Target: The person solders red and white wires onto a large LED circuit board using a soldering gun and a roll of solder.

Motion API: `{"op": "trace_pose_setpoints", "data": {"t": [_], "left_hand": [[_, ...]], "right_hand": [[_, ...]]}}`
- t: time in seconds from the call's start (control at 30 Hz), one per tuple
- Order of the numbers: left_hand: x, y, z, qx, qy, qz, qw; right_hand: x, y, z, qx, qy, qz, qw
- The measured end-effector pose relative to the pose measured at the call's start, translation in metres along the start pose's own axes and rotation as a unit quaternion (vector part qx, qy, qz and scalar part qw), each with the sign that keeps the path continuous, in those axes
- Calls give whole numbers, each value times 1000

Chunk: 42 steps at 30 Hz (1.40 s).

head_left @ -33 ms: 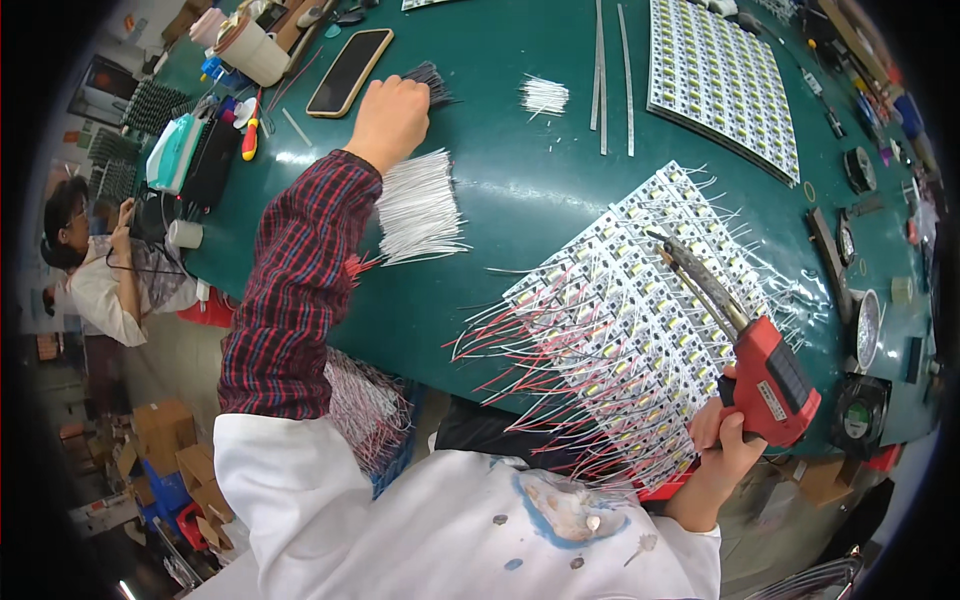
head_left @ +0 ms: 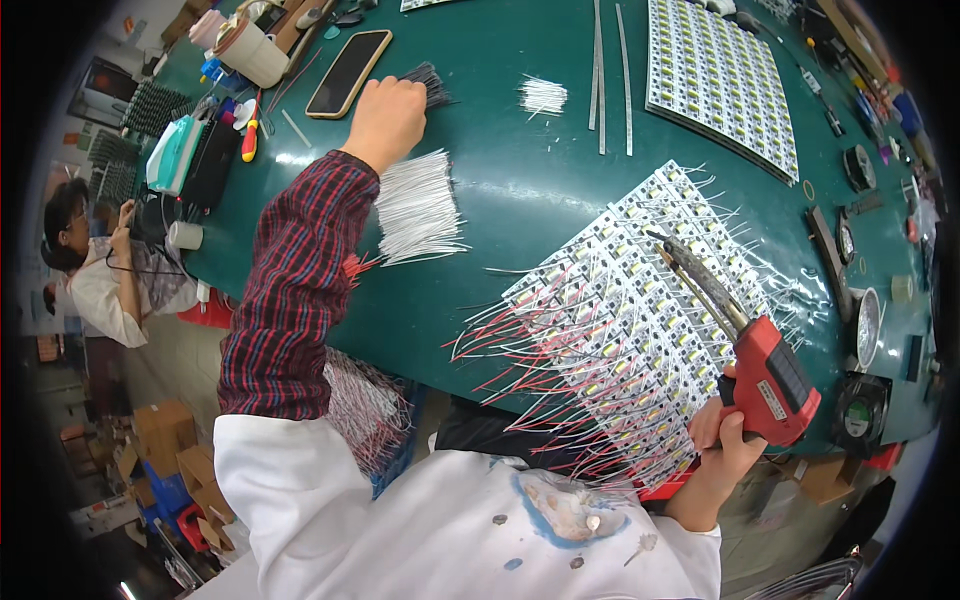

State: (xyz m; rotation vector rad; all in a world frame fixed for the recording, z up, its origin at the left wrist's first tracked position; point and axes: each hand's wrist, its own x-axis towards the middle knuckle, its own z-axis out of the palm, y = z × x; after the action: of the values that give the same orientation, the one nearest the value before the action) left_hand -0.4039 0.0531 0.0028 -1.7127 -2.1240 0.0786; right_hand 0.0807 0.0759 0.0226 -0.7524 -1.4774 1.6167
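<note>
My right hand (head_left: 735, 455) grips the red-bodied soldering gun (head_left: 772, 385) by its handle. Its long, darkened tip lies over the sheet of white circuit boards (head_left: 625, 310), which has red, white and dark wires sticking out along its edges. At the far left, my left hand (head_left: 388, 120) is curled at a bunch of dark wires (head_left: 432, 84). Its fingertips are hidden behind the knuckles, so what they pinch cannot be made out. Just nearer than that hand, a layer of cut white wires (head_left: 420, 208) lies on the green table (head_left: 520, 190).
A phone (head_left: 349, 73) lies beside my left hand. Short white wires (head_left: 543, 96) and thin strips (head_left: 600, 90) are farther back. Stacked board sheets (head_left: 725, 85) sit at the back right, solder spools (head_left: 858, 168) at the right edge. Another person (head_left: 100, 250) sits at the left.
My left hand has shifted very slightly to the left. The soldering gun and the boards look the same.
</note>
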Motion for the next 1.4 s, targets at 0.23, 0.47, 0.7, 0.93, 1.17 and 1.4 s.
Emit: {"op": "trace_pose_setpoints", "data": {"t": [0.23, 0.47, 0.7, 0.93, 1.17, 1.4], "left_hand": [[9, -6, -30, -13, -18, -11, 1000], [21, 67, -67, 145, -19, 186, 972], [2, 89, -76, -197, -32, 80, 977], [-32, 180, -111, -572, -22, -98, 814], [-50, 207, -81, -529, -8, -173, 831], [-60, 217, -79, -470, 30, -188, 862]], "right_hand": [[-1, 0, -3, -3, 4, -14, 1000], [-2, -3, -1, -4, 9, -26, 1000], [-7, -9, -6, -22, 9, -40, 999], [0, -9, -3, -31, 59, -29, 997], [0, -9, 8, -101, 80, 15, 992], [-2, -2, 9, -124, 93, 32, 987]]}}
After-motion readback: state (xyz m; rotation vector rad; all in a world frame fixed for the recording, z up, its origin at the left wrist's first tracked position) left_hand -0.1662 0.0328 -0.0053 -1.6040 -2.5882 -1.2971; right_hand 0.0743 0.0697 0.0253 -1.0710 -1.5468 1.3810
